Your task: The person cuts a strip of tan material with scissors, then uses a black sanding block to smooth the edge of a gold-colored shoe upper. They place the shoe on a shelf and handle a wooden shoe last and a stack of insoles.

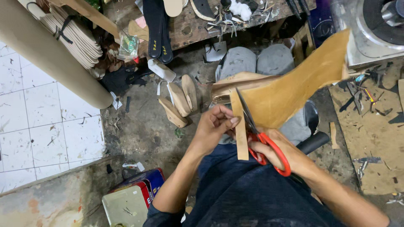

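Head cam: the right hand (290,157) has its grip closed through red-handled scissors (259,134), blades partway into a tan leather sheet (294,86). Left hand (214,126) pinches the hanging strip (240,134) just beside them. Strip's mostly cut, top remains joined.

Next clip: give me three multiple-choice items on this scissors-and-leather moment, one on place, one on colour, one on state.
1. Where do the wooden shoe soles lie?
A on the floor
B on the lap
C on the white tiles

2. What colour are the scissors' handles?
A blue
B red
C black

3. What is the strip doing?
A lying on the floor
B rolled up
C hanging from the tan leather

Key: 1 A, they rest on grey floor. 2 B, red loops in the right hand. 3 C, the left hand pinches it.
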